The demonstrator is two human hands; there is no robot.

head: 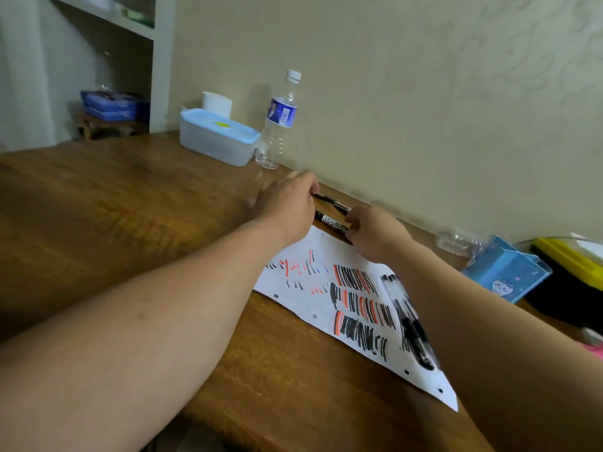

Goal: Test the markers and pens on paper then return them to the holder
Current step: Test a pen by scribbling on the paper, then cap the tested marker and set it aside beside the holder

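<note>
A white paper sheet (pixel 321 256) covered in black, red and blue test strokes lies on the wooden table (pixel 130 207). Just beyond its far edge, near the wall, lie a thin black pen (pixel 330 200) and a black whiteboard marker (pixel 329 220). My left hand (pixel 287 203) has its fingers curled round the left end of the thin pen. My right hand (pixel 375 233) grips the right end of the marker. Several black pens (pixel 409 318) lie blurred on the paper beside my right forearm. A blue holder (pixel 505 275) with a cartoon face stands at the right.
A lidded plastic box (pixel 217 137), a white roll (pixel 217 102) and a water bottle (pixel 280 122) stand at the back by the wall. A crumpled clear bottle (pixel 456 243) and a yellow and black case (pixel 567 272) sit at the right.
</note>
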